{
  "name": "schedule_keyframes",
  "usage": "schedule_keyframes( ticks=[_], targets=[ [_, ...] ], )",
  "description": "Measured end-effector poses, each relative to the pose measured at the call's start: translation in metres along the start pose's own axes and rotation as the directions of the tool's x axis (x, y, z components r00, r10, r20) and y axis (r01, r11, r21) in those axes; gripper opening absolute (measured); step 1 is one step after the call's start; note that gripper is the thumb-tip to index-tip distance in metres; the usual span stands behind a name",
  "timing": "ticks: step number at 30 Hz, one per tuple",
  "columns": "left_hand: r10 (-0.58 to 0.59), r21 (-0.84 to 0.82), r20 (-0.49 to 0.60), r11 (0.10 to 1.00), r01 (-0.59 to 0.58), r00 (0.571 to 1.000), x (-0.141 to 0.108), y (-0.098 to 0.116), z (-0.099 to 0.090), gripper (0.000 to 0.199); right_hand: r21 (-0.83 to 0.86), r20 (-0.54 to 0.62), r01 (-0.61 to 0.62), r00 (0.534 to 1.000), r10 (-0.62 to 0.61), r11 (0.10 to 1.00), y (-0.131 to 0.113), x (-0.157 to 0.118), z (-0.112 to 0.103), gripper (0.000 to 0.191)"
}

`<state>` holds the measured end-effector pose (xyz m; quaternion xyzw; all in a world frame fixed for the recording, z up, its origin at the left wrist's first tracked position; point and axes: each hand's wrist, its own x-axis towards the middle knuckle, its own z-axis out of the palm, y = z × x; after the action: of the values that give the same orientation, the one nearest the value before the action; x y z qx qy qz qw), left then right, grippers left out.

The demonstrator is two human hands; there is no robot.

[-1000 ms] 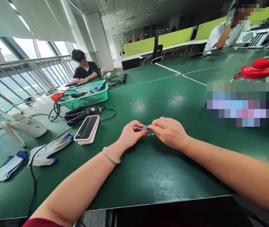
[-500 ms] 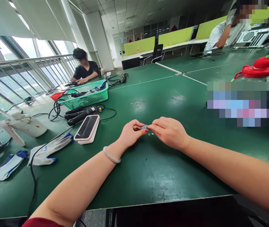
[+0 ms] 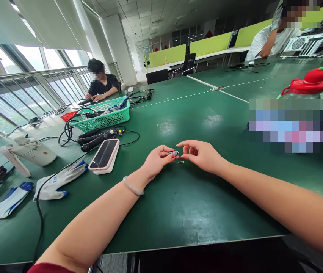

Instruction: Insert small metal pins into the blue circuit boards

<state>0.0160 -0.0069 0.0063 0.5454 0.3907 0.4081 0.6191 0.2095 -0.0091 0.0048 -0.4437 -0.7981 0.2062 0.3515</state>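
Silvery piece (image 3: 174, 153) sits pinched in left hand (image 3: 156, 161), right hand (image 3: 205, 156) half spread.

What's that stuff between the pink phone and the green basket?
In the head view, black rod-shaped gadgets lie between the phone and the basket.

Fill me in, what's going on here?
A person's left hand has a small part pinched in its grip. The right hand is close beside it, its grip open; whether it touches the part is too small to tell. A small flat piece with a pale rim lies on the green table, near both hands. Off to the left lie a phone and a glove.
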Motion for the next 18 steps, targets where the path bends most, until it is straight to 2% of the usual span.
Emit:
schedule_keyframes(
  ticks=[3, 7, 13, 18],
  targets=[
    [-0.027, 0.031, -0.069, 0.999, 0.029, 0.997, 0.0024, -0.0013, -0.0012, 0.039, -0.161, 0.156, -0.021, 0.987, 0.046, 0.987, 0.0077, 0.0021, 0.0024, 0.020],
    [-0.041, 0.044, -0.084, 0.998, 0.044, 0.996, 0.0028, -0.0016, -0.0015, 0.038, -0.291, 0.223, 0.024, 0.974, 0.044, 0.956, 0.0066, 0.0010, 0.0090, 0.010],
    [-0.054, 0.069, -0.075, 0.996, 0.060, 0.996, 0.0018, -0.0011, -0.0007, 0.034, -0.243, 0.291, 0.042, 0.956, 0.032, 0.969, 0.0007, 0.0005, 0.0087, 0.015],
    [-0.054, 0.081, -0.062, 0.995, 0.059, 0.997, 0.0030, -0.0028, -0.0017, 0.032, -0.249, 0.271, 0.021, 0.961, 0.049, 0.968, 0.0030, 0.0027, 0.0094, 0.016]
  ],
)
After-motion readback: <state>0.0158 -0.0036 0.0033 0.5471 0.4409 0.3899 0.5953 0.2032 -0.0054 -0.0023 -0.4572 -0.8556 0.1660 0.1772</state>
